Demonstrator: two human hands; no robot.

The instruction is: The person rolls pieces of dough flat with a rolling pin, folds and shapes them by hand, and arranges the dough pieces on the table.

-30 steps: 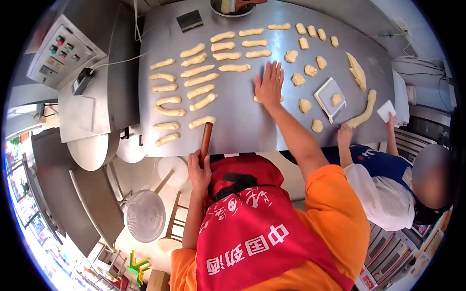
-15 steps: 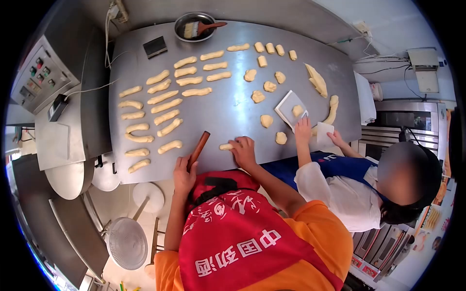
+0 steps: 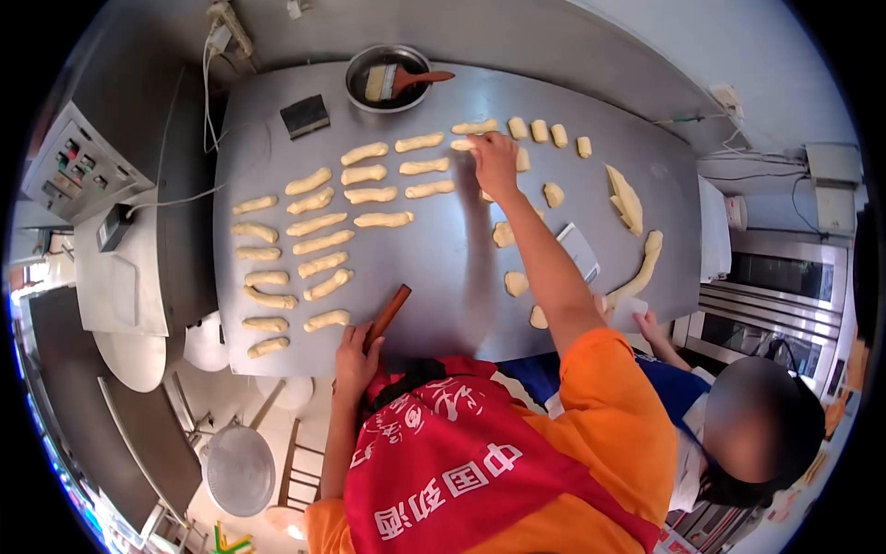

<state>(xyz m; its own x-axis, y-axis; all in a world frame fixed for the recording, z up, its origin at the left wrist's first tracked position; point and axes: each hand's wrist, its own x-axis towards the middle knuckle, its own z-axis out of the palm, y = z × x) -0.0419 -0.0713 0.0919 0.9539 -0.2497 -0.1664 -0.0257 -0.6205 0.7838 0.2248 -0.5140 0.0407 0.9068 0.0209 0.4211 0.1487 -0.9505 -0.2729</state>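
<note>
My left hand [image 3: 355, 362] is closed around a brown wooden rolling pin [image 3: 392, 309] at the table's near edge. My right arm reaches across the table, and the fingers of my right hand [image 3: 496, 168] are closed on a short roll of dough [image 3: 461, 145]. This roll lies just below another dough roll [image 3: 474, 127] in the back row; my fingers cover its right end. To the left, several finished dough strips [image 3: 320, 242] lie in columns. Cut dough pieces [image 3: 540, 132] stand right of my hand, and flatter lumps [image 3: 516, 283] sit below, partly behind my forearm.
A metal bowl [image 3: 358, 100] with a brush [image 3: 397, 81] across it stands at the back, beside a dark block [image 3: 305, 117]. On the right are a white scale [image 3: 580, 251], a dough slab [image 3: 625, 200] and a long dough rope [image 3: 649, 258]. A co-worker's hand [image 3: 652, 326] is close by.
My right hand has moved from the near edge to the back row with the short dough roll. My left hand stays on the rolling pin. The view has shifted slightly.
</note>
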